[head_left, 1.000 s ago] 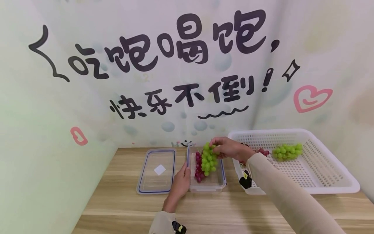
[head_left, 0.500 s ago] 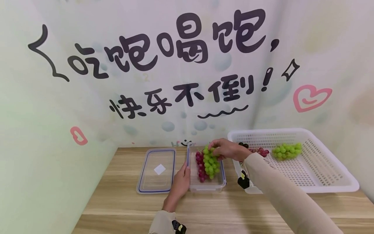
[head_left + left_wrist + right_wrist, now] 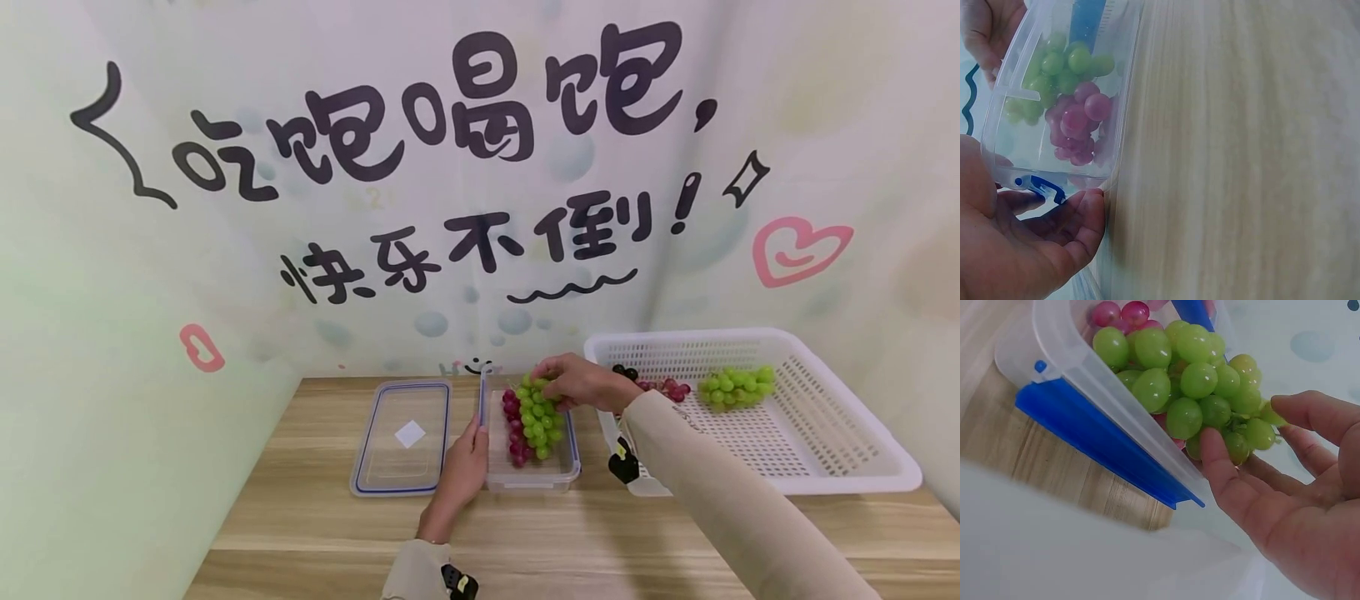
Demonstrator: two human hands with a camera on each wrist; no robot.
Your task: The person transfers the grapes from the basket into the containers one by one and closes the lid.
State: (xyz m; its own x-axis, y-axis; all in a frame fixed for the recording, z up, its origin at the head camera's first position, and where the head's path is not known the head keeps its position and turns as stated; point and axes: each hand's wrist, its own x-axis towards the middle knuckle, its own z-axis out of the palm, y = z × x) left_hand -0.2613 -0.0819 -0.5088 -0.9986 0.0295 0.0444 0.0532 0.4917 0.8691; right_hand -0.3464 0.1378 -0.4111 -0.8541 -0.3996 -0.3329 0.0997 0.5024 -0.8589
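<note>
A bunch of green grapes (image 3: 538, 419) hangs down into a clear plastic food container (image 3: 531, 479) with blue clips. My right hand (image 3: 581, 383) holds the bunch by its upper end, with thumb and fingers around the top grapes (image 3: 1250, 422). Beside it inside the container lies a bunch of red grapes (image 3: 515, 429), partly covered by the green one. At the container's left side, my left hand (image 3: 467, 462) grips the wall. The left wrist view shows its fingers (image 3: 1091, 219) curled under the blue clip (image 3: 1046, 187) there.
Left of the container, a clear lid (image 3: 405, 475) with a blue seal lies on the wooden table (image 3: 315, 533). To the right stands a white perforated basket (image 3: 840, 417) holding more green grapes (image 3: 738, 389), red grapes (image 3: 667, 388) and dark grapes (image 3: 624, 372). A printed wall cloth (image 3: 420, 333) hangs behind.
The green bunch has come down slightly and shifted a little right, with my right hand along with it. The red bunch has nudged slightly right. My left hand stays put.
</note>
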